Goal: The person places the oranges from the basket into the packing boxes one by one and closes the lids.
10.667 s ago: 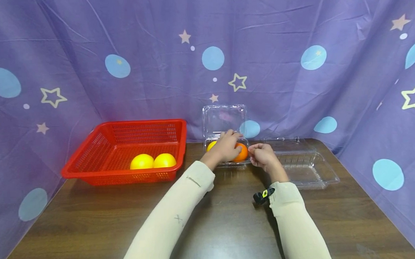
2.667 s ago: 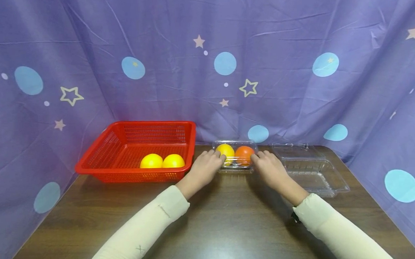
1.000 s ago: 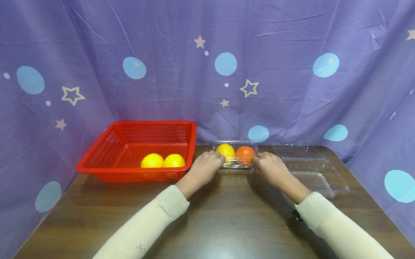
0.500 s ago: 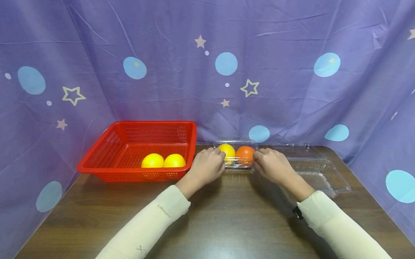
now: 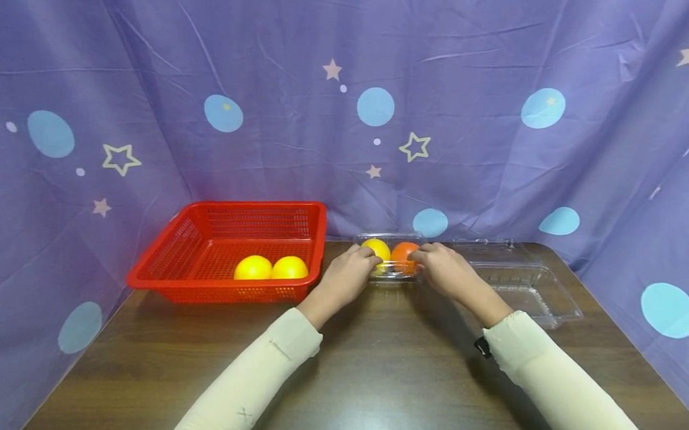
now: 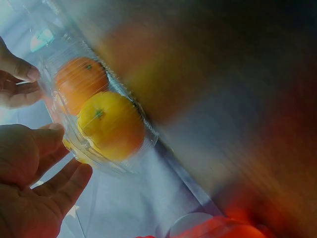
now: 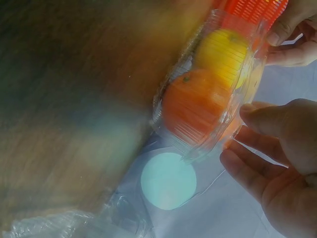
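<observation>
A clear plastic clamshell box stands at the back middle of the table, its lid folded down. Inside it, a yellow citrus fruit sits left of an orange one, each with a small green stem mark in the left wrist view. My left hand grips the box's front left corner, thumb and fingers at the rim. At the front right corner my right hand does the same, fingertips over the lid's edge. The right wrist view shows the thumb and fingers close about the rim.
On the left, a red plastic basket holds two yellow fruits. A second clear box stands with its lid raised on the right, close to my right hand. Behind the wooden table hangs a purple curtain.
Since the oldest frame, the box's lid has come down over both fruits, and my left hand has left the fruit for the left corner. Lately my right hand shifted slightly left along the rim.
</observation>
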The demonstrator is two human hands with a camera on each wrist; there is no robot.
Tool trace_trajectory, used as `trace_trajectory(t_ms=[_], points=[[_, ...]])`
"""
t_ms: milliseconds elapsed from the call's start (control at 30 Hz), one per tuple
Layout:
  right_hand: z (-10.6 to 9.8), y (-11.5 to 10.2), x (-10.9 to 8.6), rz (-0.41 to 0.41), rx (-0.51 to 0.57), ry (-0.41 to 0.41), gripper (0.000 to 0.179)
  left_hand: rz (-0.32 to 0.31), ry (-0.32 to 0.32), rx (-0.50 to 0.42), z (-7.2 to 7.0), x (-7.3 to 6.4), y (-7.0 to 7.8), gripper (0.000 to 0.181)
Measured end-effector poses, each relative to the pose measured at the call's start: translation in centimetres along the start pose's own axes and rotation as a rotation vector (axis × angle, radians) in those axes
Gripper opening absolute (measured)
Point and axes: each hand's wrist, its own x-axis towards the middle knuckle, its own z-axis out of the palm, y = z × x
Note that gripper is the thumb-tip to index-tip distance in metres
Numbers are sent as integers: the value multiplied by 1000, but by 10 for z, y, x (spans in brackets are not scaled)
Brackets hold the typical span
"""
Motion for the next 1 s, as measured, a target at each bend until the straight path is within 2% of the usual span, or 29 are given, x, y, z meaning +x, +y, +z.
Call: trace_trajectory(t_ms=[200,400,700,1000], points=[[2,5,5,-24,10,3,23,-10,-10,-6,2,5,-3,21],[3,6,12,17,19,-25,23,-49,-31,-19,6,9,-6,27],[5,13,20,44,71,-40,28,-104,-16,-56,11,16,-9,30],[6,17,27,77,69,-70,27,-157,-16,-71,16,21,-12,35]])
